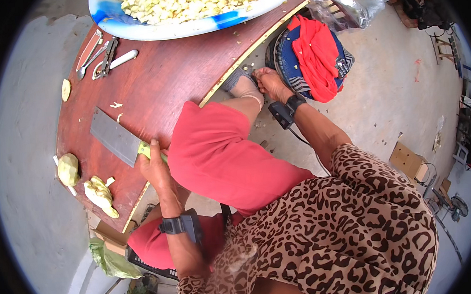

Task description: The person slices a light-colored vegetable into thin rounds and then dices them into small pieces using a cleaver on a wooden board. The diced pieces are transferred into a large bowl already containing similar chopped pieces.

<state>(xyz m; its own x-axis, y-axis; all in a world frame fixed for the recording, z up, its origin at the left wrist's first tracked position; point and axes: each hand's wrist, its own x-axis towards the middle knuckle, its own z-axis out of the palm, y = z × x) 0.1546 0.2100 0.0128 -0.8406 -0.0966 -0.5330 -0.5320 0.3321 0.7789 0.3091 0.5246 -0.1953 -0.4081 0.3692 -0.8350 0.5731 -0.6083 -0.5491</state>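
My left hand (156, 167) is closed on the light green handle of a cleaver (115, 137), whose broad metal blade points away over the red-brown wooden table. Down past the table's edge, my right hand (270, 83) is beside my foot, fingers curled; whether they pinch anything is too small to tell. A peeled pale vegetable (68, 169) lies at the left end of the table, with a sliced pale vegetable (99, 194) near the corner. Across the table stands a blue and white basin (165, 31) full of diced pale pieces (188, 5).
A peeler (121, 60), a spoon (81, 71) and other small tools lie on the far left of the table (156, 79). Right of my right hand is a stool or seat with red cloth (314, 59) and a remote control (341, 67). A plastic bag (356, 9) is beyond; cardboard boxes (406, 160) stand right.
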